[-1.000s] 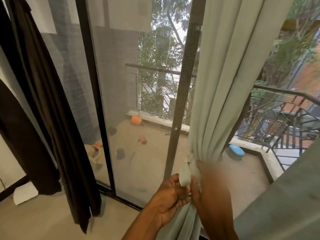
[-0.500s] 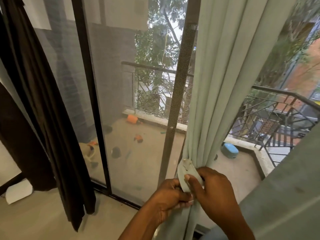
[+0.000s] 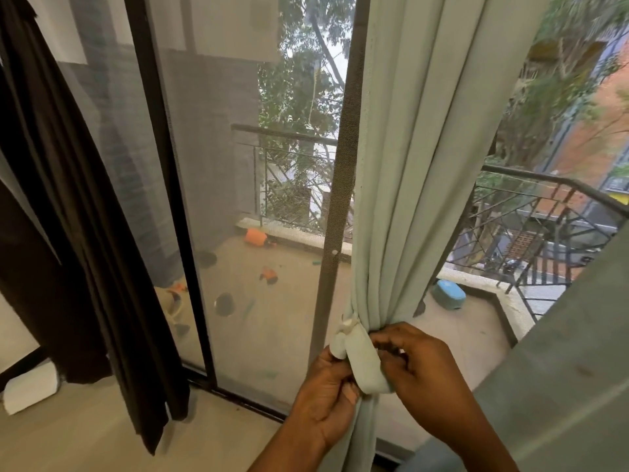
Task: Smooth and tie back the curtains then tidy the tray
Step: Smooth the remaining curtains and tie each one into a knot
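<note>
Near the bottom middle, the left hand [image 3: 326, 396] pinches the end of the cloth tie [image 3: 369, 369]. The right hand [image 3: 425, 379] grips the tie's loop, which wraps the gathered pale green curtain [image 3: 408, 165]. To the left hangs a dark curtain [image 3: 85, 233]. Beyond the screen door [image 3: 272, 301], a blue tub [image 3: 448, 294] lies on the balcony floor [image 3: 459, 332].
</note>
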